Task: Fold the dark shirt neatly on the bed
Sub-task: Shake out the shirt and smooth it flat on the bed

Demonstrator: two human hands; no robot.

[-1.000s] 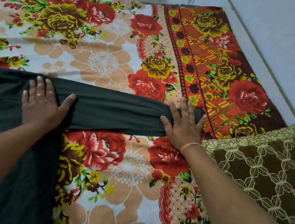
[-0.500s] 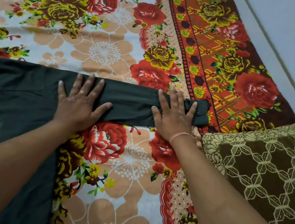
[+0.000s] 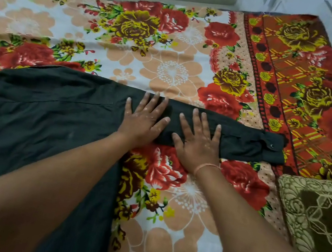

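The dark shirt (image 3: 28,123) is being pressed onto the flowered bed (image 3: 169,204). Its sleeve (image 3: 236,138), stretched toward the right edge, is being flattened by the left hand (image 3: 143,119) and right hand (image 3: 196,141). Both palms are being held flat, fingers spread, nothing grasped.

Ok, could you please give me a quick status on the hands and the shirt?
Left hand and right hand open, flat on the sleeve. Dark shirt spread on the bed, unfolded. Cushion near the cuff, not touching.
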